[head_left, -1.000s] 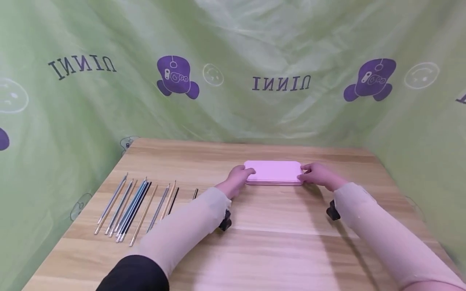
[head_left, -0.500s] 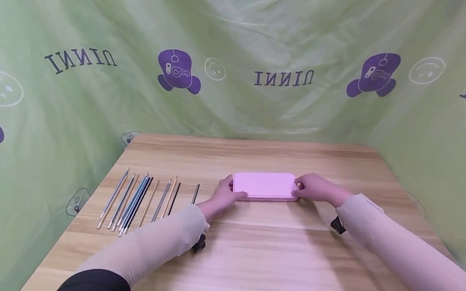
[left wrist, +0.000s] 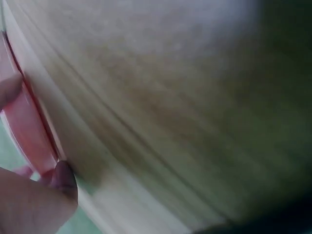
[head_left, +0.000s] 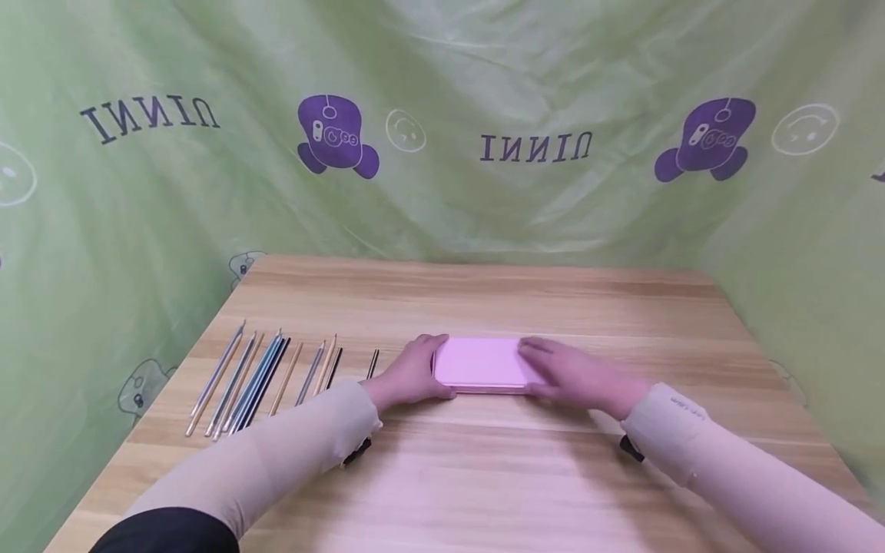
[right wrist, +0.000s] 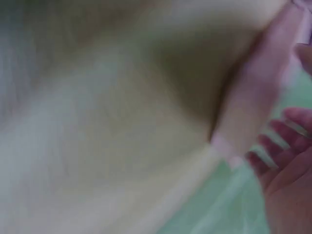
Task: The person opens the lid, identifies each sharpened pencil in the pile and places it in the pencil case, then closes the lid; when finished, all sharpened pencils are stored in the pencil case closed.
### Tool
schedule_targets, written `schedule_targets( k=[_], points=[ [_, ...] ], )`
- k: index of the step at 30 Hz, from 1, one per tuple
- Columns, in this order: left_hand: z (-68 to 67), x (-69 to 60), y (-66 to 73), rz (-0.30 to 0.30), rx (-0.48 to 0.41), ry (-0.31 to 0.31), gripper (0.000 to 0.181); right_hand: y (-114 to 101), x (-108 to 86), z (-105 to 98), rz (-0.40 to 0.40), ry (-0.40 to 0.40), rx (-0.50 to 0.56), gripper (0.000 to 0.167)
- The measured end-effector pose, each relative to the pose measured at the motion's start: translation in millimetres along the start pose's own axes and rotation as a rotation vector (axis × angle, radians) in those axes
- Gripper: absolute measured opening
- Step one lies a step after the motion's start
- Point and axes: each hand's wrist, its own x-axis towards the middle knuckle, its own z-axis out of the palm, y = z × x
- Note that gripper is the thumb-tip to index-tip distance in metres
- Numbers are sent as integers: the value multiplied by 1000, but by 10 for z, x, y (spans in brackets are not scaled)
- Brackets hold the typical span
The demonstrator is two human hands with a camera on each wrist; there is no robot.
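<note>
A pink case lies flat on the wooden table with its lid down. My left hand grips its left end, thumb at the near edge and fingers at the far corner; the left wrist view shows fingertips on the side of the case. Over the right end of the case lies my right hand, covering part of the top. In the right wrist view the fingers of the right hand are spread and relaxed beside the case.
Several pencils lie side by side on the left of the table, tips pointing away. One dark pencil is partly hidden behind the left hand. A green printed cloth hangs behind and at both sides.
Both hands and the pink case have come nearer and to the left. The right hand has moved from pinching the case's right end to lying over it with looser fingers.
</note>
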Motion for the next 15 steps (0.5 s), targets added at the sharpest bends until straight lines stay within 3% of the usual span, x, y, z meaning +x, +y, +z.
schedule_targets(
  k=[2,5,10,15],
  points=[
    [-25,-38,-7,8,1,-20,104,-48,32,97,-116,25,-18,71],
    [-62,-56,-20,33,-27,-55,104,-121,65,161,-227,72,-99,66],
    [-138,-51,-67,29,-121,-91,102,-191,155,134,-339,136,-246,59],
    [-201,-50,-97,-17,-209,-100,107,-231,261,103,-451,208,-328,48]
  ],
)
